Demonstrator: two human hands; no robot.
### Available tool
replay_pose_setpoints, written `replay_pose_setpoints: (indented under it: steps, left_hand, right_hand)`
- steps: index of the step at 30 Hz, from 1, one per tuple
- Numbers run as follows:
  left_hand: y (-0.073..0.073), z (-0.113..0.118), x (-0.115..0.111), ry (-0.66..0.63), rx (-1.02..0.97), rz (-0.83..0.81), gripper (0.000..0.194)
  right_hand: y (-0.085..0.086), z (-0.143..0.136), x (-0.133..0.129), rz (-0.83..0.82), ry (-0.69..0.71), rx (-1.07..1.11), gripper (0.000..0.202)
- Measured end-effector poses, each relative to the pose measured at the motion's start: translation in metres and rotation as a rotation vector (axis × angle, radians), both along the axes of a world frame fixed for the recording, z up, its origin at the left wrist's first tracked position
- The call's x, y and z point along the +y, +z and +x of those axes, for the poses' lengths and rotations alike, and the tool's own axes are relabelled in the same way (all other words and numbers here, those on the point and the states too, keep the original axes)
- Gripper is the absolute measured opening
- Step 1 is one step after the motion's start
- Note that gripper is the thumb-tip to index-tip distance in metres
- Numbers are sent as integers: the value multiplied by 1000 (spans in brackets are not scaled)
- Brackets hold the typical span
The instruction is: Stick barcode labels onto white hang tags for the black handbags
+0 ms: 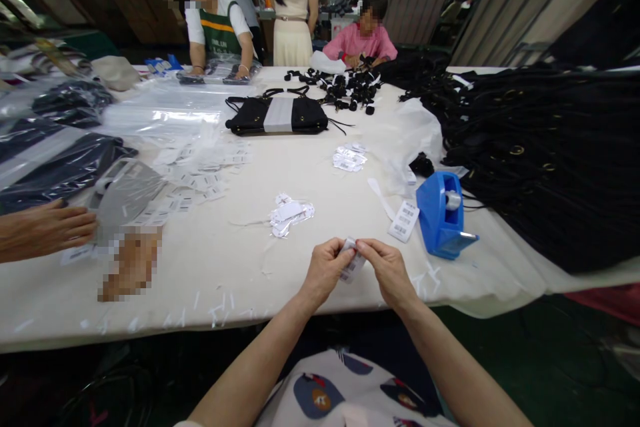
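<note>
Close to the table's near edge, my left hand (326, 268) and my right hand (386, 268) meet over a small white barcode tag (354, 269). Both hands pinch its upper part between thumb and fingers, while its printed lower half hangs in view. To the right lies a sheet of barcode stickers (404, 221), beside a blue tape dispenser (443, 215). A loose pile of white tags (290, 213) with strings sits left of my hands. Farther back is a second small pile of tags (349, 157).
A folded black bag (278, 115) with a white band lies mid-table. Black bags (540, 153) are heaped at right, black straps (350, 88) at the back. Plastic-wrapped goods (50, 153) and a co-worker's hand (47, 230) are at left. Several people stand or sit beyond.
</note>
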State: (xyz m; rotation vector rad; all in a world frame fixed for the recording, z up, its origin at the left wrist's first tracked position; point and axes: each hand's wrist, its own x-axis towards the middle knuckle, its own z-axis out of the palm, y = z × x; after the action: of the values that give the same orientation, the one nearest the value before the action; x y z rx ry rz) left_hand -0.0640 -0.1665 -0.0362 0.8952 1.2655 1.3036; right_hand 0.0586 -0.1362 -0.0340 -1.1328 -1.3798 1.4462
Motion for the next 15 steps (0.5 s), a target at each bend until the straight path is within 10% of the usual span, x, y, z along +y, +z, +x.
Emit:
replay_pose_setpoints:
  steps: [4, 9, 15]
  left_hand:
    - [-11, 7, 0, -6, -58, -52, 20]
    - [-25, 27, 17, 33, -166, -151, 25]
    - [-33, 51, 81, 68, -74, -166, 24]
  right_hand:
    - [-9, 2, 7, 9, -143, -35, 28]
    - [-10, 35, 30, 857, -522, -370, 24]
    - [21, 66, 39, 1427, -440, -688, 27]
